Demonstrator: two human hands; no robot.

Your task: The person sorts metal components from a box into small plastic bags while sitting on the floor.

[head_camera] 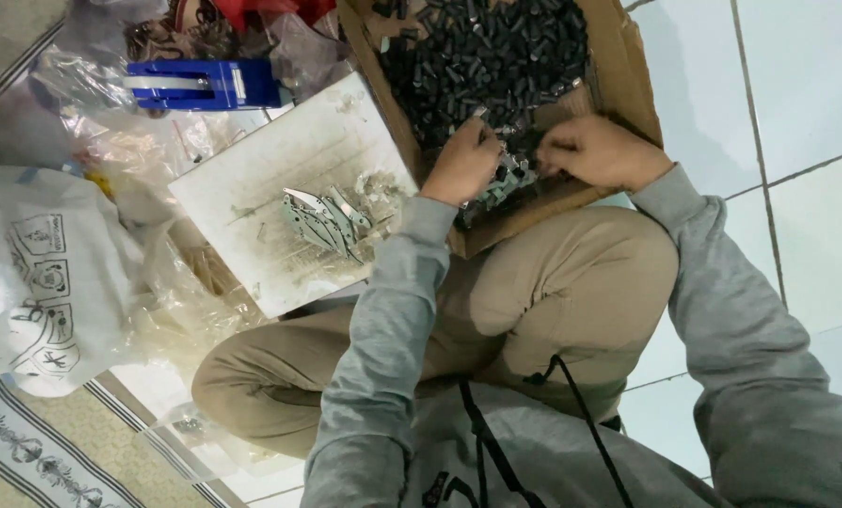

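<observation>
A cardboard box [628,85] lies on the floor against my bent knee, full of small black cylindrical parts [496,52] with some shiny metal pieces [501,183] at its near corner. My left hand [463,162] is inside the box with its fingers closed around a small metal piece whose tip shows at the knuckles. My right hand [598,150] rests on the near edge of the box, fingers curled into the parts; what it pinches is hidden. A white board [252,179] beside the box carries a small pile of flat metal blades [325,221].
A blue tool [205,85] lies at the top left among clear plastic bags [158,141]. A white printed bag [40,273] sits at the left on a patterned mat [35,452]. White floor tiles [797,103] extend to the right.
</observation>
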